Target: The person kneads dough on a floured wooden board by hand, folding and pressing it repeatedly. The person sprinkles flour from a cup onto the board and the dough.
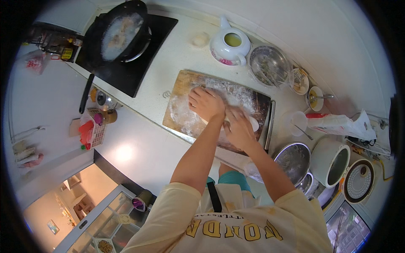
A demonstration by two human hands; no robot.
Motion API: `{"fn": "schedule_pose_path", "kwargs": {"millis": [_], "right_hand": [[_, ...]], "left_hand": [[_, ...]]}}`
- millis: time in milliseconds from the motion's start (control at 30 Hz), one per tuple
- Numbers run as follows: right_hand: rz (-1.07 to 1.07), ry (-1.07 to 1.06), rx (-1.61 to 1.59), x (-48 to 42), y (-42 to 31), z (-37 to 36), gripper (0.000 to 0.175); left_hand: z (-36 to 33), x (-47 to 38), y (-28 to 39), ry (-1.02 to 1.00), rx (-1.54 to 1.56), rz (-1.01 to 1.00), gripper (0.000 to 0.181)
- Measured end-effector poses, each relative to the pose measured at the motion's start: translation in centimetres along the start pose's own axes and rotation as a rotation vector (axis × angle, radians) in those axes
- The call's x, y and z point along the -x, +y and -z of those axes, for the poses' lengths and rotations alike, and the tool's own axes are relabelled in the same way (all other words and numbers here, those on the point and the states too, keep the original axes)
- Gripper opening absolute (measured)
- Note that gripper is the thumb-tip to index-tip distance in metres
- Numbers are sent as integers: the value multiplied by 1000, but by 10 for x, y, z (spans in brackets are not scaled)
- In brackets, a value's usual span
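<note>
A floured wooden cutting board [183,87] lies on the counter before me. Across it stretches a pale roll of dough [254,123], largely covered by my hands and wrists. My left hand [206,101] is over the board's middle with its fingers bent downward; what is under its palm is hidden. Close beside it, my right hand [239,125] curves over the dough, whose rounded end shows past the fingers. This hand is slightly blurred. White flour coats much of the board, and its right end is dark.
A black wok [139,41] with whitish liquid sits on the cooktop [161,28]. Behind the board are a white teapot [218,46] and a plastic-covered metal bowl [269,64]. To the right stand a metal basin [292,163] and a rice cooker [322,163]. A metal bar [270,126] lies along the board's right end.
</note>
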State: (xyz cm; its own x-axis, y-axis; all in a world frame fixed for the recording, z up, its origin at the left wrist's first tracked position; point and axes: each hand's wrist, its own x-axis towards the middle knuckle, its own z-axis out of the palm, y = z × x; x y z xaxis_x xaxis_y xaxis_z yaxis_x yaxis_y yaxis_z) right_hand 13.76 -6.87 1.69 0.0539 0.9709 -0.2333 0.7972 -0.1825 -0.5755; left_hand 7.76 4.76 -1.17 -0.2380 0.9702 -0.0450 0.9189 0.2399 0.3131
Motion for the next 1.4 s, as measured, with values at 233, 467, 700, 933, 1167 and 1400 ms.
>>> {"fn": "schedule_pose_path", "kwargs": {"millis": [233,467,700,933,1167,1400], "right_hand": [[23,229,325,22,-1,-17,91],[22,108,232,22,-10,-3,74],[246,89,-641,-16,-18,-26,60],[255,101,-438,-30,-32,-23,26],[312,145,-297,-25,-24,-27,29],[-288,473,-93,58,21,0,68]], "left_hand": [[-11,-22,-18,165,457,330,40],[-4,-8,-81,-94,931,-5,40],[26,-11,-63,-578,1412,83,66],[35,-14,-88,-834,1495,219,73],[39,-41,-96,-710,1211,-4,61],[45,17,-89,-299,177,-1074,80]]}}
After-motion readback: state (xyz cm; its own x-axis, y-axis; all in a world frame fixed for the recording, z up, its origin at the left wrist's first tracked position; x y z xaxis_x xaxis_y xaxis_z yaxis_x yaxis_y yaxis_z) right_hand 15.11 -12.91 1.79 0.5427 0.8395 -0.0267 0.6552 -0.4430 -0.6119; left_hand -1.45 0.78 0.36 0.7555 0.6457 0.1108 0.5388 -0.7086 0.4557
